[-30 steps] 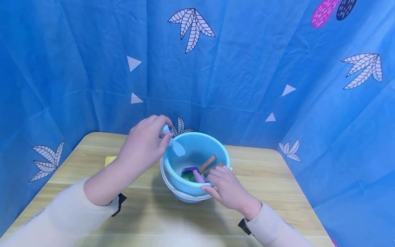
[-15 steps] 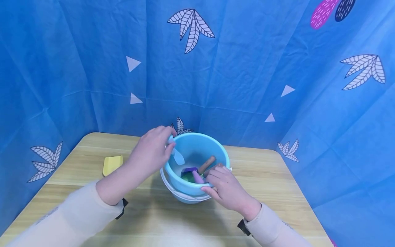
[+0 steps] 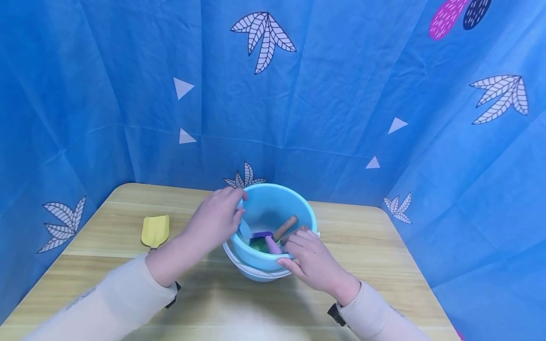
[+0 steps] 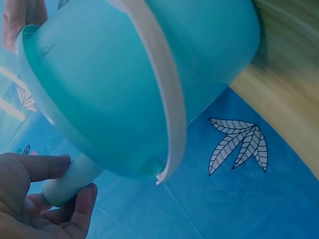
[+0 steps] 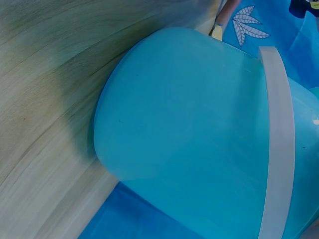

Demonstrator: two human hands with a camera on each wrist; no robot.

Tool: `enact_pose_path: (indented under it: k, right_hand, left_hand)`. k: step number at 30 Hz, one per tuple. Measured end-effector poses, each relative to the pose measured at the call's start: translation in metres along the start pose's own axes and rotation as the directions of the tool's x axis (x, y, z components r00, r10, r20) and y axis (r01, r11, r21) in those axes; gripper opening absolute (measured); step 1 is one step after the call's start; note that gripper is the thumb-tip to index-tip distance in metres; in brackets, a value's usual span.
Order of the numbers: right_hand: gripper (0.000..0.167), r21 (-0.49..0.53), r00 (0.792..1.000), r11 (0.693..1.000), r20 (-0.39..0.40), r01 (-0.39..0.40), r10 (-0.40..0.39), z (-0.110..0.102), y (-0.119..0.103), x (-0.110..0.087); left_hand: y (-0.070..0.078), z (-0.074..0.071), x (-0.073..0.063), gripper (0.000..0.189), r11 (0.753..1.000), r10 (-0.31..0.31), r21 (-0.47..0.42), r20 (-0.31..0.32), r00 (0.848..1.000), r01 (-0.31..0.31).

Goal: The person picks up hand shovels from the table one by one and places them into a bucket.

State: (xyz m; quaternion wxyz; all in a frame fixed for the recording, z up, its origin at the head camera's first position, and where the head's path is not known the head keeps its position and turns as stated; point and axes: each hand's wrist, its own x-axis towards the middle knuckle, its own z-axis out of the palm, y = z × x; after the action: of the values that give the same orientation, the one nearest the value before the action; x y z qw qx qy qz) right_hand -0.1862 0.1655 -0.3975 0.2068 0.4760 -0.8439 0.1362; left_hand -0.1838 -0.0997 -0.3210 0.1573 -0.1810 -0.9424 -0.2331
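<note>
A light blue bucket (image 3: 277, 201) with a white carrying handle (image 4: 172, 94) stands on the wooden table. My left hand (image 3: 217, 215) pinches the pale blue handle (image 4: 75, 179) of a small toy shovel (image 3: 244, 232) between thumb and fingers at the bucket's left rim. The shovel's blade points down inside the bucket. At the front right rim, my right hand (image 3: 313, 260) grips the edge, its thumb outside and its fingertips hidden inside. Within the bucket lie a brown handle (image 3: 285, 228), a lilac handle (image 3: 273, 245), a purple piece (image 3: 261, 234) and a green piece (image 3: 259, 244).
A yellow toy shovel (image 3: 155, 231) lies on the table (image 3: 362, 237) left of the bucket, its lower part hidden by my left forearm. A blue patterned curtain (image 3: 341, 94) hangs close behind the table and at its sides.
My left hand has moved down and to the right, lowering the pale blue shovel into the bucket. More of the yellow shovel shows. My right hand has stayed on the rim.
</note>
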Motion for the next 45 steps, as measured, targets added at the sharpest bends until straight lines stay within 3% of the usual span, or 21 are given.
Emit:
enact_pose_path:
  k: [21,32,45]
  right_hand:
    - [0.035,0.001,0.999,1.0,-0.023,0.022,-0.022,0.0,-0.001,0.0]
    - [0.036,-0.007,1.0,1.0,-0.02,0.018,-0.018,0.002,0.0,-0.001]
    - [0.036,-0.009,0.999,1.0,-0.026,0.021,-0.022,0.001,0.0,0.0]
  left_hand:
    - [-0.007,0.035,0.0,0.028,0.999,-0.012,0.031,0.047,0.999,0.01]
    - [-0.003,0.038,0.002,0.026,0.998,0.002,0.059,0.067,0.998,-0.006]
    - [0.004,0.037,-0.004,0.03,1.0,-0.018,0.006,0.122,0.992,0.017]
